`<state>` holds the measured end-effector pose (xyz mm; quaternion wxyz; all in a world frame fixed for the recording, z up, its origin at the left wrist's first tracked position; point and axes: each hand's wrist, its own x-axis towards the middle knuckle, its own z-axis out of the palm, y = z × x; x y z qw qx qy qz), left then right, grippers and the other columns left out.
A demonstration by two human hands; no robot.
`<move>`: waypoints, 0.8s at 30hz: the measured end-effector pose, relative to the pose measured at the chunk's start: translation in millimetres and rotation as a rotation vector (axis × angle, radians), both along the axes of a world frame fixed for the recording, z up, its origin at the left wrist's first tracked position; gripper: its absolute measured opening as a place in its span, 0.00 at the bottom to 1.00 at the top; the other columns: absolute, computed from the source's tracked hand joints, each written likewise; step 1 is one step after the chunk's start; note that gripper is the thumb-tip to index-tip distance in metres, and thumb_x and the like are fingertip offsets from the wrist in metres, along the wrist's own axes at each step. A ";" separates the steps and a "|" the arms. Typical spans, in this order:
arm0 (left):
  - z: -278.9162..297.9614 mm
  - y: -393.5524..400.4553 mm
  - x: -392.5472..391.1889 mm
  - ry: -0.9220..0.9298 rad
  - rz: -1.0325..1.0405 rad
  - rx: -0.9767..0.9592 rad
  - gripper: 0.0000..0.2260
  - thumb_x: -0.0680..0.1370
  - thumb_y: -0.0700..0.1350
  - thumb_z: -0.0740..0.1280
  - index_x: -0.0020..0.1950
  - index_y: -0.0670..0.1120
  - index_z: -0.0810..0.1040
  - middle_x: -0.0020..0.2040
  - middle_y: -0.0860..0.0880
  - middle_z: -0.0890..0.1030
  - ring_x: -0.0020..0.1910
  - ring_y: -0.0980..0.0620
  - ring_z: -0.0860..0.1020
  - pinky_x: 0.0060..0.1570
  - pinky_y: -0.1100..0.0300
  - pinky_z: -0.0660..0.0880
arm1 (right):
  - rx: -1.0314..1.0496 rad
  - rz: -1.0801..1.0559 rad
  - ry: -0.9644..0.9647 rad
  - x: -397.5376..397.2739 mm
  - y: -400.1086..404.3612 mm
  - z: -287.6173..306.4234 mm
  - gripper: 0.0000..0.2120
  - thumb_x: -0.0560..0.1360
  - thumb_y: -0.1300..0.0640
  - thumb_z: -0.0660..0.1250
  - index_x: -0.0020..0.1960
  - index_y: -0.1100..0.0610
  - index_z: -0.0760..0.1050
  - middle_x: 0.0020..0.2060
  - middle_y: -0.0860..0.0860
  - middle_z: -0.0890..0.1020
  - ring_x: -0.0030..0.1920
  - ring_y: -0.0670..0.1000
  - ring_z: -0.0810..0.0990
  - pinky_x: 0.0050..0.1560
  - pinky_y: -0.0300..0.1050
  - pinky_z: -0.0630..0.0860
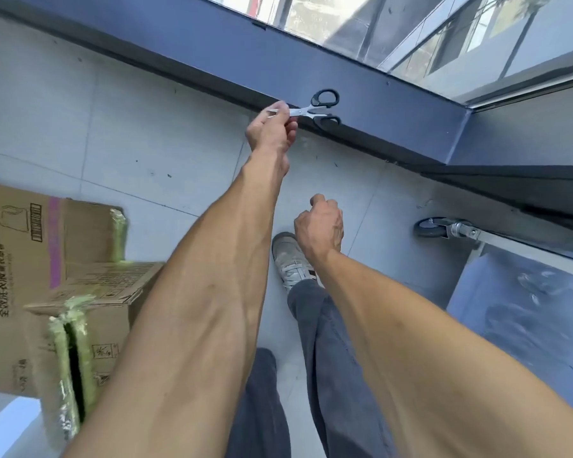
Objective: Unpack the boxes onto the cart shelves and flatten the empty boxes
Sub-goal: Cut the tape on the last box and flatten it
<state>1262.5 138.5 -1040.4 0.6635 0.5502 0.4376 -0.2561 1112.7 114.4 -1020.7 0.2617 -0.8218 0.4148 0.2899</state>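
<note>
Steel blades pinched between the fingertips of my left hand (pixel 273 128), I hold the scissors (pixel 311 109) with their black handles pointing away, over the dark window ledge (pixel 377 104). Their long axis runs along the ledge's front edge. My right hand (pixel 321 226) hangs curled, holding nothing. The cardboard boxes (pixel 63 276), taped seams slit, lie behind and left; the cart (pixel 510 292) stands right.

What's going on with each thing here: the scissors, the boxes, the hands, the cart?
Scissors: held by the blades, handles over the dark window ledge.
Left hand: pinching the scissor blades.
Right hand: curled, holding nothing.
Near cardboard box: top slit open along its green tape.
Far cardboard box: flap raised.
Cart: only a corner and one wheel visible.
</note>
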 end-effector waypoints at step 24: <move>-4.5 115.2 -34.4 -0.149 -1.070 0.986 0.21 0.80 0.41 0.61 0.73 0.47 0.67 0.68 0.44 0.70 0.62 0.44 0.73 0.55 0.55 0.71 | -0.086 0.261 -0.066 44.6 23.1 8.2 0.19 0.71 0.66 0.60 0.62 0.57 0.70 0.59 0.57 0.71 0.59 0.58 0.69 0.60 0.49 0.67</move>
